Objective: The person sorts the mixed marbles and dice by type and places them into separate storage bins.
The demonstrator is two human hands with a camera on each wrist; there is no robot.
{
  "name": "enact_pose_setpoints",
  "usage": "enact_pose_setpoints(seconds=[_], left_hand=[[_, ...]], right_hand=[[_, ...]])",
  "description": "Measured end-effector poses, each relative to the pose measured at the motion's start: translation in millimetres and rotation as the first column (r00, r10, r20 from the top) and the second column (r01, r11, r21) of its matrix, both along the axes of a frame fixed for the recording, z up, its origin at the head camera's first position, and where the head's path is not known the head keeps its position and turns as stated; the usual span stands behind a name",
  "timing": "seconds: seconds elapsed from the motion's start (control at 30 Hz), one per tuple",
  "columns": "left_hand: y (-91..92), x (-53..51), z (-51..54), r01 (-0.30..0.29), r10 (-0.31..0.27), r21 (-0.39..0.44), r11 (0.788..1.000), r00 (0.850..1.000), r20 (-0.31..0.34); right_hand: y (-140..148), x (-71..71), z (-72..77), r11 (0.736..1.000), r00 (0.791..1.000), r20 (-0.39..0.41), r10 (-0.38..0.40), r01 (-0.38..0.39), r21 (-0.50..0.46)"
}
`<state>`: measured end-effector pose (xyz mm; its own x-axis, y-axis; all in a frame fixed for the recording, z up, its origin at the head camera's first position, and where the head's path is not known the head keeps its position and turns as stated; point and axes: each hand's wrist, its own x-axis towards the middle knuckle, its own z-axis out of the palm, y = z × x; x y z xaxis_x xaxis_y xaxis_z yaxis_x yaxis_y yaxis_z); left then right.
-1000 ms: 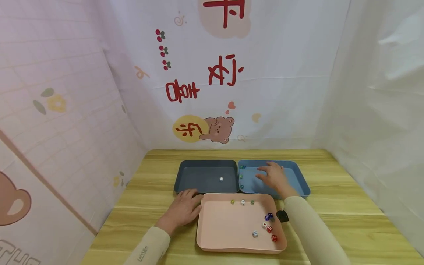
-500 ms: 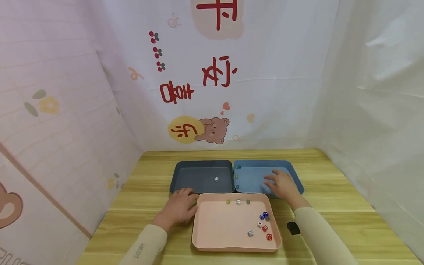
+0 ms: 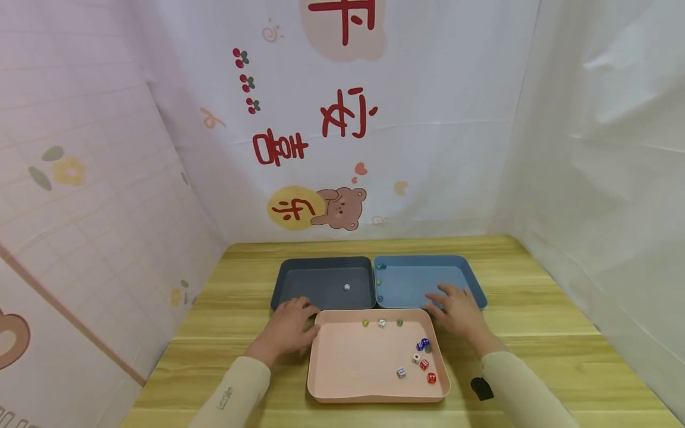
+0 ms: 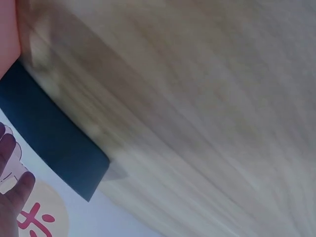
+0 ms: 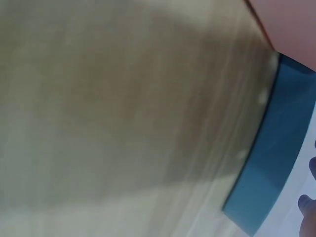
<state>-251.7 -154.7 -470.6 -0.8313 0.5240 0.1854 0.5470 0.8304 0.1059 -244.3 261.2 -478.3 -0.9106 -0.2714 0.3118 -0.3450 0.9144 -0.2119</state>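
A pink tray (image 3: pixel 353 362) with several dice stands at the front. In it, yellow, white and green dice lie along the back; blue, dark, white, red (image 3: pixel 431 378) and pale grey dice (image 3: pixel 401 373) lie toward the right. My left hand (image 3: pixel 286 327) is at its back left corner, fingers loosely bent and holding nothing; whether it touches the rim I cannot tell. My right hand (image 3: pixel 460 312) hovers by the front right of the light blue tray (image 3: pixel 417 279), fingers spread, nothing between them. Several small green and teal dice (image 3: pixel 380 298) lie along that tray's left side.
A dark blue-grey tray (image 3: pixel 310 282) with one white die (image 3: pixel 346 288) stands left of the light blue one. All three trays sit close together on a wood-grain table (image 3: pixel 535 315). Near the right sleeve is a small black object (image 3: pixel 481 388). White printed cloth hangs behind and at both sides.
My right hand has drawn back from over the light blue tray toward its front edge, nearer the pink tray. My left hand stays at the pink tray's corner. The head view has shifted slightly.
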Motion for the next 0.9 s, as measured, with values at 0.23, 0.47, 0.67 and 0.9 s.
enact_pose_setpoints(seconds=[0.23,0.47,0.67,0.9], left_hand=[[10.3,-3.5,10.5,0.017,-0.017,0.024,1.000,1.000,0.013],[30.7,-4.6,20.5,0.050,-0.050,0.008,0.999,0.999,0.013],[48.0,-4.4,21.9,0.073,-0.073,-0.011,0.997,0.997,0.002],[65.5,-4.2,25.1,0.067,-0.067,-0.034,0.997,0.998,0.018]], right_hand=[[-0.4,11.7,-7.3,1.000,1.000,-0.006,0.003,-0.003,0.018],[0.7,19.0,-14.4,1.000,1.000,0.006,-0.007,0.007,0.030],[-0.9,22.1,-18.3,1.000,1.000,0.011,-0.015,0.015,0.003],[-3.2,27.4,-16.3,1.000,1.000,0.020,-0.001,0.001,-0.015]])
